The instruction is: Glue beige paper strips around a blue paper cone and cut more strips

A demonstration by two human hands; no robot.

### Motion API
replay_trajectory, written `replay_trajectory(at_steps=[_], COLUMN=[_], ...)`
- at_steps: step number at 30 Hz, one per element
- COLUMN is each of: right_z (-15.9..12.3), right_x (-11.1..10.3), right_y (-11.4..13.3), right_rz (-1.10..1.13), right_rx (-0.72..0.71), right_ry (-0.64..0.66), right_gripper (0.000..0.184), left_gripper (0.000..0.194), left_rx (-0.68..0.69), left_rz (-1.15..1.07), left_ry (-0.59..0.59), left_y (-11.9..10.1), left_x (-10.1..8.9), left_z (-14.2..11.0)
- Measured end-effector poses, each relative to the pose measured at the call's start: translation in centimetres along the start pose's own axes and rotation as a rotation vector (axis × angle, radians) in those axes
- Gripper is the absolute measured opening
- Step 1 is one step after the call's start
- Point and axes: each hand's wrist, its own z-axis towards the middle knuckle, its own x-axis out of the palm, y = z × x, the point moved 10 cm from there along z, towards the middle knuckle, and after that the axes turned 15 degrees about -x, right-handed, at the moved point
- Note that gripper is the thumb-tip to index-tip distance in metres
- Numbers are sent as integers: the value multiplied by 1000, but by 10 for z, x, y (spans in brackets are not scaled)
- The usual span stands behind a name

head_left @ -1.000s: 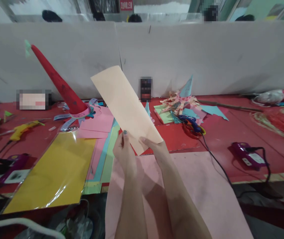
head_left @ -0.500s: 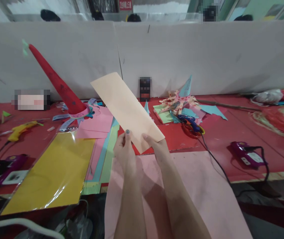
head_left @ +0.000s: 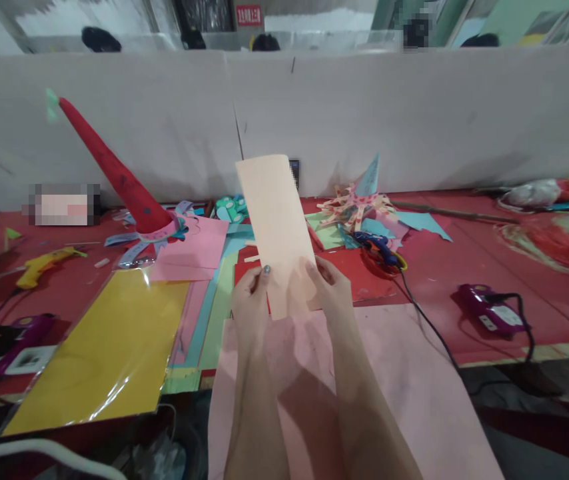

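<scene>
Left hand point(head_left: 250, 293) and right hand point(head_left: 333, 288) both pinch the cream paper point(head_left: 278, 217) by its lower sides, and one uneven squeeze could crease it!

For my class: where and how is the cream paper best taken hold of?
Probably by the long edges of the cream paper near its lower end, one hand from each side: it is long and thin, and the left hand and right hand hold it there, leaving its upper end free.
</scene>
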Motion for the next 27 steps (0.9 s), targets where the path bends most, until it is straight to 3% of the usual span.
replay_trajectory(at_steps=[6,13,20,23,27], right_z=[-2,-1,-4,-3,-1], right_x=[-3,-2,7,6,7], right_y=[-5,-26,-20,-18,-4], right_rz=[-90,72,215,136,-49], right_rx=[-15,26,83,64,-66], right_ry=[24,26,23,40,77], right_gripper=[36,32,32,34,32], left_gripper=[27,28,29,27,27], left_rx=[0,-40,-38,-6,25], left_rz=[177,253,278,299,351], left_ry=[82,16,-34,-42,-63], left_y=[0,3,2,-1,-4], left_x=[15,13,7,8,9], left_z=[-2,-2,-2,-3,-5])
